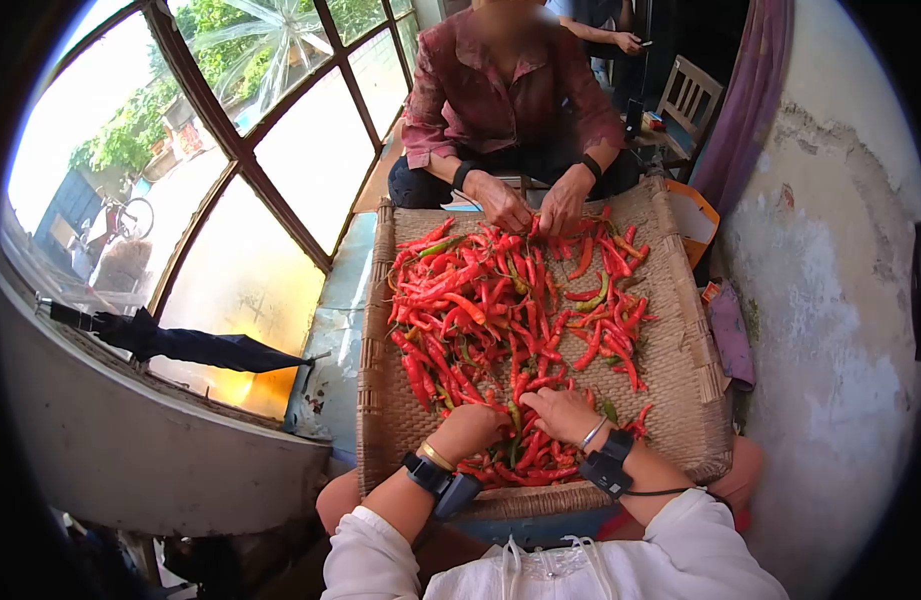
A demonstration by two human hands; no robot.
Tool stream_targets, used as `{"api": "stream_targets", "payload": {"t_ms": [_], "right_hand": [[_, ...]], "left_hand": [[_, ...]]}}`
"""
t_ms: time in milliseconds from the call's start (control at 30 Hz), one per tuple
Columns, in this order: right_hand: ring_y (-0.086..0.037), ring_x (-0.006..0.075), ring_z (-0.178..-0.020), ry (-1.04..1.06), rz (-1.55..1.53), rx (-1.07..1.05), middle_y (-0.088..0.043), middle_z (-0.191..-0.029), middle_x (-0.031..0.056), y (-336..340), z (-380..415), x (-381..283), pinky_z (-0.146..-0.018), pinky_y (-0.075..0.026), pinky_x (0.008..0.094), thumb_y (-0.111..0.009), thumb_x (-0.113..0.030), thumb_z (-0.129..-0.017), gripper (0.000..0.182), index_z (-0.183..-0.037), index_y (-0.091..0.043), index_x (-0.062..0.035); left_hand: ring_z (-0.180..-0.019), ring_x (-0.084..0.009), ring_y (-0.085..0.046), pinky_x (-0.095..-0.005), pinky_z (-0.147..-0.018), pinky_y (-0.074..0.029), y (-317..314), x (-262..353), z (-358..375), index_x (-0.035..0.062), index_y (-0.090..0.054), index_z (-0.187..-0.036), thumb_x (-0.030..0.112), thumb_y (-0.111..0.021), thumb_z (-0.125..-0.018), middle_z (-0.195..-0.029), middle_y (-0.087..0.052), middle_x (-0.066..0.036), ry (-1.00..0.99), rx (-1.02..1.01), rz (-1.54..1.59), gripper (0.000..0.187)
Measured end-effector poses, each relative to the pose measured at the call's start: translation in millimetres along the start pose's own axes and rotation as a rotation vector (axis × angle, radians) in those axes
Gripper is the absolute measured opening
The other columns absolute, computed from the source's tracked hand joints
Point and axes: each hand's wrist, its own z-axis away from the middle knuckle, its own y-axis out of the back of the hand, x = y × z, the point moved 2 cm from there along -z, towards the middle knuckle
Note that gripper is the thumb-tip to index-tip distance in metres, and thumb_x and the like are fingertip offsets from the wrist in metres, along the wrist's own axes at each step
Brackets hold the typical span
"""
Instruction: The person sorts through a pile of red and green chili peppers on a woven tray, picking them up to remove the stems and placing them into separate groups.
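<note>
A large pile of red chili peppers, with a few green ones among them, lies in a shallow woven basket. My left hand is at the near part of the pile, its fingers curled together. What they hold, if anything, is hidden among the peppers. Close beside it, the thumb and fingers of my right hand pinch at a red chili pepper. More chili peppers lie below and between my hands, against the near rim.
Opposite me sits a person with both hands in the far peppers. A folded dark umbrella lies on the window ledge at left. A wall rises at right. Farther back are a wooden chair and another person.
</note>
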Motion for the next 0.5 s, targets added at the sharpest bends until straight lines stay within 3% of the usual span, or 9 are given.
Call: {"api": "stream_targets", "payload": {"t_ms": [167, 233, 267, 333, 500], "right_hand": [[-0.058, 0.0319, -0.082, -0.145, -0.052, 0.045, -0.059, -0.089, 0.0131, -6.5, -5.4, 4.6, -0.069, -0.046, 0.0429, -0.065, -0.026, -0.073, 0.033, -0.097, -0.051, -0.0075], [-0.059, 0.0317, -0.082, -0.144, -0.051, -0.014, -0.059, -0.084, 0.0125, -15.8, -9.9, 11.8, -0.067, -0.047, 0.0434, -0.064, -0.027, -0.075, 0.029, -0.092, -0.050, -0.0072], [-0.059, 0.0317, -0.082, -0.146, -0.055, -0.022, -0.059, -0.084, 0.0125, -21.1, -6.5, 13.5, -0.067, -0.047, 0.0434, -0.064, -0.027, -0.075, 0.029, -0.092, -0.050, -0.0072], [-0.059, 0.0307, -0.083, -0.128, -0.166, 0.187, -0.059, -0.085, 0.0122, -7.9, -3.2, 9.3, -0.068, -0.047, 0.0434, -0.063, -0.026, -0.075, 0.025, -0.088, -0.052, -0.0069], [-0.059, 0.0302, -0.082, -0.092, -0.024, 0.030, -0.059, -0.082, 0.0102, -5.5, -6.3, 5.5, -0.067, -0.046, 0.0431, -0.064, -0.024, -0.074, 0.021, -0.083, -0.054, -0.0075]], "left_hand": [[-0.070, -0.0289, -0.060, -0.0404, -0.060, -0.048, -1.5, -0.4, -2.7, 0.0129, -0.063, -0.087, 0.020, -0.055, -0.076, -0.073, -0.060, -0.011, 0.021, 0.023, 0.040, 0.015], [-0.069, -0.0302, -0.060, -0.0403, -0.060, -0.048, 3.4, 1.0, -2.9, 0.0096, -0.060, -0.087, 0.019, -0.056, -0.077, -0.074, -0.060, -0.012, -0.029, 0.244, 0.068, 0.015], [-0.069, -0.0302, -0.060, -0.0403, -0.060, -0.048, 2.6, 1.9, -2.0, 0.0096, -0.060, -0.087, 0.019, -0.056, -0.077, -0.074, -0.060, -0.012, -0.025, 0.238, 0.074, 0.015], [-0.069, -0.0316, -0.059, -0.0410, -0.059, -0.047, 13.1, 2.4, -4.1, 0.0068, -0.057, -0.091, 0.017, -0.058, -0.078, -0.075, -0.059, -0.013, -0.130, 0.461, 0.256, 0.016], [-0.060, -0.0251, -0.059, -0.0348, -0.054, -0.046, 22.7, 10.4, -2.6, 0.0039, -0.053, -0.096, 0.014, -0.057, -0.083, -0.067, -0.058, -0.012, 0.086, 0.371, 0.511, 0.017]]}}
